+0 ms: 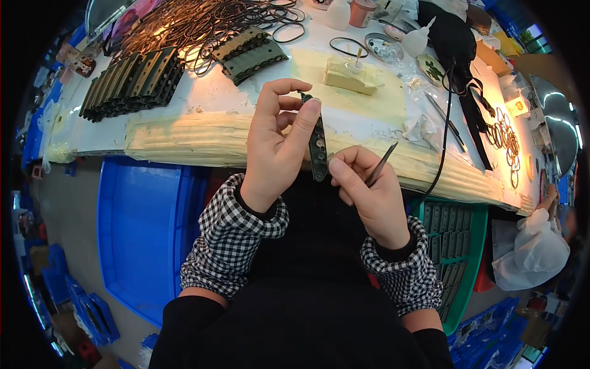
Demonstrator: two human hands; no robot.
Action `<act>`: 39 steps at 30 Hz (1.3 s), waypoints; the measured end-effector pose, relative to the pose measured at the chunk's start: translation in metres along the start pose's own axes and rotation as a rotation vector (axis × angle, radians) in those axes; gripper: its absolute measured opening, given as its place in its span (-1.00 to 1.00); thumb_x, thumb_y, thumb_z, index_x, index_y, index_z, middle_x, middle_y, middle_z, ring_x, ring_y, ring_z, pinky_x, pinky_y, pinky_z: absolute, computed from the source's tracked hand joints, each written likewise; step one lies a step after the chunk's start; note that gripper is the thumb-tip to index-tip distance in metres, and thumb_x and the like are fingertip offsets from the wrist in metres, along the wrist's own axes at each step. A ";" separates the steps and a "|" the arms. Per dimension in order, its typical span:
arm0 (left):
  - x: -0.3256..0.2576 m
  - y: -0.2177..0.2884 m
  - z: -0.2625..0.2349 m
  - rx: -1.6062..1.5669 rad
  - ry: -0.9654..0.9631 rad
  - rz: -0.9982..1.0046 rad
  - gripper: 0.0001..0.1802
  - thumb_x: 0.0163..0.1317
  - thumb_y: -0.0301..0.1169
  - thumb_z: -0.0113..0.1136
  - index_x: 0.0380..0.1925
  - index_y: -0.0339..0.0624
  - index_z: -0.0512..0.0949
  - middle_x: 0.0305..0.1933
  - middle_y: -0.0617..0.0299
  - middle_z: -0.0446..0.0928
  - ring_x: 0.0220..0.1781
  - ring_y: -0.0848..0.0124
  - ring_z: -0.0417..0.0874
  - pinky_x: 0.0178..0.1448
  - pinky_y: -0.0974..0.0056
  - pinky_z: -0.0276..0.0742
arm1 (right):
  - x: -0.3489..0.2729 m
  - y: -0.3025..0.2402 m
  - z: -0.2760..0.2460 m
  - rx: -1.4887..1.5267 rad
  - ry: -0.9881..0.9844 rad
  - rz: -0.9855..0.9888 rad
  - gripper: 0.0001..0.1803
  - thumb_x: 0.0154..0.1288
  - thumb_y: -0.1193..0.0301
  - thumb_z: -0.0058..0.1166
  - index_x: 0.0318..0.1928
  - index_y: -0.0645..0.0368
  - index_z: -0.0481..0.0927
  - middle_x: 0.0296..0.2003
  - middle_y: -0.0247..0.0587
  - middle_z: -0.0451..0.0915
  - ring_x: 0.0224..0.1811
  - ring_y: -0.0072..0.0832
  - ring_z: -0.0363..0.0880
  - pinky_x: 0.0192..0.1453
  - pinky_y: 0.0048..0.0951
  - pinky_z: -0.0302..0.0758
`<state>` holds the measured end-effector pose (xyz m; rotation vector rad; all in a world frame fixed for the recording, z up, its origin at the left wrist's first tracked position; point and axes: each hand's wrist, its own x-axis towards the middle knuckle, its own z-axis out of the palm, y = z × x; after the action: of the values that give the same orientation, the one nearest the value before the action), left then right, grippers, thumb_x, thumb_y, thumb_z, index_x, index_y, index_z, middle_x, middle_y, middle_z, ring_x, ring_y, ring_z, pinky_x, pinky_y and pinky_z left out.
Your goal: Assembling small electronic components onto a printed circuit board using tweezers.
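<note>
Seen from above, at a cluttered workbench. Left hand point(278, 142) raised over the bench edge, pinching a narrow dark strip point(318, 149) upright between thumb and fingers; small round studs on the strip's face. Right hand point(367, 192) just beside it, closed around thin metal tweezers point(382, 163), tips angled up toward the strip but not touching it. Both wrists in black-and-white checked sleeve covers point(233, 240) over black sleeves.

Behind the hands, a white bench point(203, 98) with a worn yellowish front edge and a pale yellow mat. On the mat, one pale block point(350, 76) with a small stick standing in it. Farther back left, a long row of dark strips point(132, 83) standing on edge, too many to count, and two smaller stacks point(251, 53) beside it. Beyond those, a tangle of black loops point(209, 21) under warm lamp light. At the back, two white squeeze bottles point(418, 40). To the right, black straps and a bunch of rings point(505, 142).

Below the bench, one blue bin point(144, 234) on the left and one green crate point(458, 240) of dark strips on the right. More blue crates on the floor around. Another person's white sleeve point(530, 249) at far right.
</note>
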<state>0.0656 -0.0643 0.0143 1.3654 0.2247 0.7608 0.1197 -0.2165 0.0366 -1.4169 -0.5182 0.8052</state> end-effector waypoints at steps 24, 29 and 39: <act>-0.007 0.004 0.007 0.049 0.057 0.023 -0.65 0.33 -0.33 0.23 0.04 -0.18 0.39 -0.17 0.18 0.43 -0.30 0.57 0.52 -0.36 0.52 0.45 | -0.005 0.012 -0.005 0.185 -0.093 0.142 -0.83 0.33 0.41 0.20 -0.20 0.23 0.52 -0.45 -0.53 0.46 -0.49 -0.86 0.27 -0.45 -0.77 0.19; -0.006 0.001 0.008 0.043 0.051 0.046 -0.64 0.33 -0.35 0.24 0.04 -0.18 0.39 -0.16 0.16 0.43 -0.27 0.56 0.55 -0.35 0.52 0.46 | -0.006 0.012 -0.005 0.160 -0.120 0.140 -0.83 0.39 0.36 0.13 -0.20 0.21 0.51 -0.48 -0.54 0.42 -0.54 -0.84 0.21 -0.50 -0.74 0.14; -0.007 0.002 0.002 -0.043 -0.048 -0.145 -0.58 0.32 -0.33 0.26 0.12 -0.14 0.40 -0.16 0.17 0.45 -0.25 0.57 0.55 -0.21 0.52 0.47 | -0.005 0.010 -0.010 0.223 -0.011 0.067 -0.79 0.47 0.34 0.02 -0.12 0.25 0.53 -0.47 -0.45 0.43 -0.58 -0.83 0.17 -0.55 -0.74 0.07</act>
<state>0.0608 -0.0699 0.0142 1.3096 0.2655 0.6079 0.1222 -0.2272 0.0263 -1.2292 -0.3784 0.8962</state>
